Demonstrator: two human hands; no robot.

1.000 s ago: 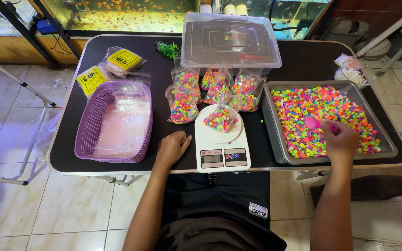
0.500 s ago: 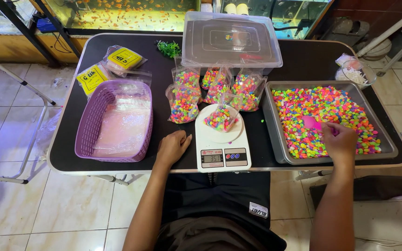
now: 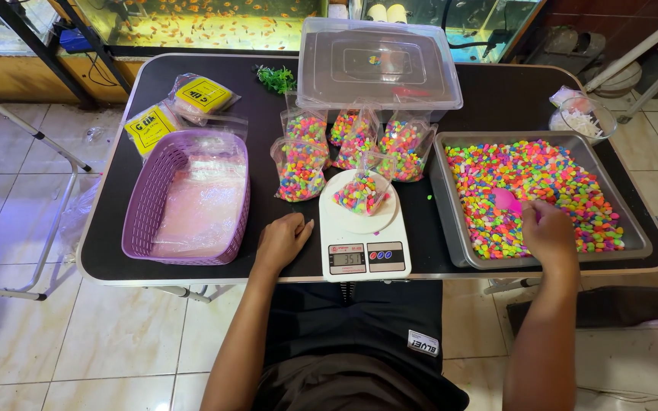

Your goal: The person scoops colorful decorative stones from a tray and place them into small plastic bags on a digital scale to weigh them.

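Right hand: the right hand (image 3: 548,230) lies in the metal tray (image 3: 637,232), closed around the handle of a pink scoop (image 3: 507,200).
Scoop axis: its long axis runs from the hand up and to the left, with the bowl resting on the coloured gravel (image 3: 496,228); whether the bowl is loaded cannot be told.
Left hand: the left hand (image 3: 282,240) rests loosely curled on the black table (image 3: 496,99), holding nothing, just left of the white scale (image 3: 363,247).
Bag on scale: a small clear bag of gravel (image 3: 361,192) stands on the scale's round plate, mouth upward.
Key relation: the bag lies to the left of the scoop, across the tray's near-left wall; the right hand holds the tool, while the left hand is the nearer one to the bag.
Nearby: filled bags (image 3: 302,156) stand behind the scale, in front of a lidded clear box (image 3: 378,65); a purple basket (image 3: 188,198) with empty bags sits to the far left.
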